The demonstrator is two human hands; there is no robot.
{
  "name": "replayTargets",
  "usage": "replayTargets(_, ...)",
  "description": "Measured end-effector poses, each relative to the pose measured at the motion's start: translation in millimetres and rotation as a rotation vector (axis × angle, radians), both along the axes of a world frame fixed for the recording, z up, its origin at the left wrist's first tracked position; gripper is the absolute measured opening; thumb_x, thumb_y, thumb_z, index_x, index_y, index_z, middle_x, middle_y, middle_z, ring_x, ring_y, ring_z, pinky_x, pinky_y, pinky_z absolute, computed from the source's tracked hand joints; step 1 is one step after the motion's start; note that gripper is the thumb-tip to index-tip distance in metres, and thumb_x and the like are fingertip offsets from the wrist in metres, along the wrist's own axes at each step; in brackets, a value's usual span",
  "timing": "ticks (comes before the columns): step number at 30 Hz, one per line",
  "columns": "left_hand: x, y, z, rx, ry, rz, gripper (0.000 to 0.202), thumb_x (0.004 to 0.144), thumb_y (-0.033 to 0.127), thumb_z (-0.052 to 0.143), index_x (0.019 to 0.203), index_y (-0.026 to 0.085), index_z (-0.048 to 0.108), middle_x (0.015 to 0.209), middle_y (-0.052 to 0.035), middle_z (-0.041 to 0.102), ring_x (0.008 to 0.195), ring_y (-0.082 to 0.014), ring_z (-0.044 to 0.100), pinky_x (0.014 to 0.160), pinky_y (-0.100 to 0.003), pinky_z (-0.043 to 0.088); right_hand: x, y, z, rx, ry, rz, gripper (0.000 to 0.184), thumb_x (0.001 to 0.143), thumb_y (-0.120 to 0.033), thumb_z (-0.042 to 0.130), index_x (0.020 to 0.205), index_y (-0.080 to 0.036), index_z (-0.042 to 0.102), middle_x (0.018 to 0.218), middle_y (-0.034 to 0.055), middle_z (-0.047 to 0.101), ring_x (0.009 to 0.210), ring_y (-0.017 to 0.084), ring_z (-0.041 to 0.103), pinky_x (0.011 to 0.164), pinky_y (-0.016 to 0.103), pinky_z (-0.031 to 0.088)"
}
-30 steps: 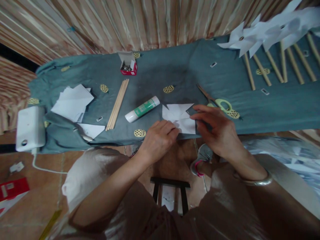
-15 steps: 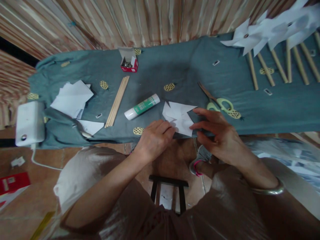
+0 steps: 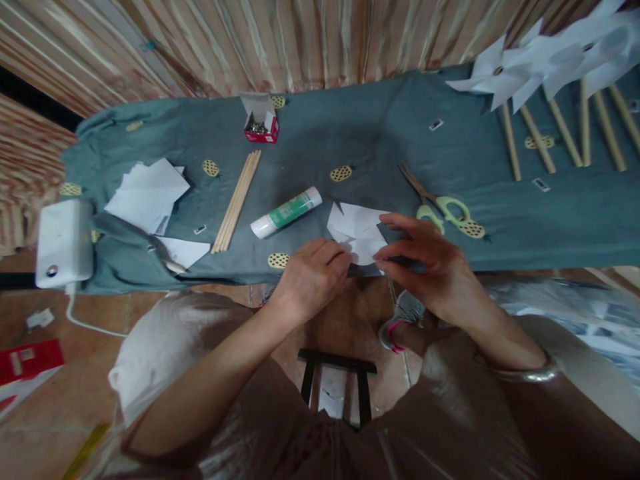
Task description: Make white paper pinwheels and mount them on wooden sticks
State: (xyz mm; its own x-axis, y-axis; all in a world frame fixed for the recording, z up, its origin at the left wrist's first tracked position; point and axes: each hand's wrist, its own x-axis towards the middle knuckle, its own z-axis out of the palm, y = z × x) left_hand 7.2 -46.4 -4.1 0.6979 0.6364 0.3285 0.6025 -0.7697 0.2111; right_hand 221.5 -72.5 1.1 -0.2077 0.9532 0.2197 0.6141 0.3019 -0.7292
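A small cut square of white paper, with slits running in from its corners, lies at the near edge of the cloth-covered table. My left hand is closed on its lower left side, fingertips pressed together on the paper. At its right side, my right hand has the lower right corner between thumb and middle finger. The index fingertip touches the upper right corner. A glue stick with a green label lies just left of the paper. To the right, green-handled scissors lie partly open, close to my right hand.
Thin wooden sticks and a red box of metal pins are on the left. Beyond them lie white paper sheets and a white power device. Finished paper pinwheels on sticks lie at the far right.
My right fingers have moved slightly left, bending the paper's right side inward. My left hand stays at the paper's lower left side.
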Motion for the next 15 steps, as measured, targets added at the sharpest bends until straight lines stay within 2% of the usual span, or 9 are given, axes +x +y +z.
replayTargets(7, 0, -2, -0.8, -0.007, 0.005, -0.009, 0.012, 0.091, 0.016, 0.055, 0.095, 0.013, 0.065, 0.091, -0.0071, 0.067, 0.081, -0.0183, 0.059, 0.071, -0.031, 0.052, -9, 12, -1.5, 0.060, -0.059, -0.051, 0.005, 0.081, -0.023, 0.063, 0.078, -0.025, 0.066, 0.131, 0.0077, 0.058, 0.119, 0.032, 0.056, 0.099, 0.056, 0.044)
replayTargets(11, 2, -4, -1.6, -0.004, -0.037, 0.005, 0.020, 0.091, 0.015, 0.053, 0.109, 0.011, 0.060, 0.091, -0.0071, 0.069, 0.081, -0.0183, 0.060, 0.072, -0.031, 0.053, -16, 18, -3.8, 0.098, -0.088, -0.058, 0.009, 0.081, -0.021, 0.063, 0.076, -0.028, 0.063, 0.131, 0.0064, 0.058, 0.120, 0.032, 0.055, 0.099, 0.056, 0.044)
replayTargets(15, 1, -5, -2.3, -0.007, -0.033, -0.048, 0.027, 0.093, 0.013, 0.049, 0.119, 0.012, 0.056, 0.099, -0.0080, 0.069, 0.086, -0.0176, 0.061, 0.076, -0.031, 0.054, -20, 20, -6.1, 0.122, -0.099, -0.078, 0.009, 0.082, -0.020, 0.062, 0.076, -0.027, 0.061, 0.132, 0.0060, 0.057, 0.123, 0.032, 0.053, 0.101, 0.057, 0.043)
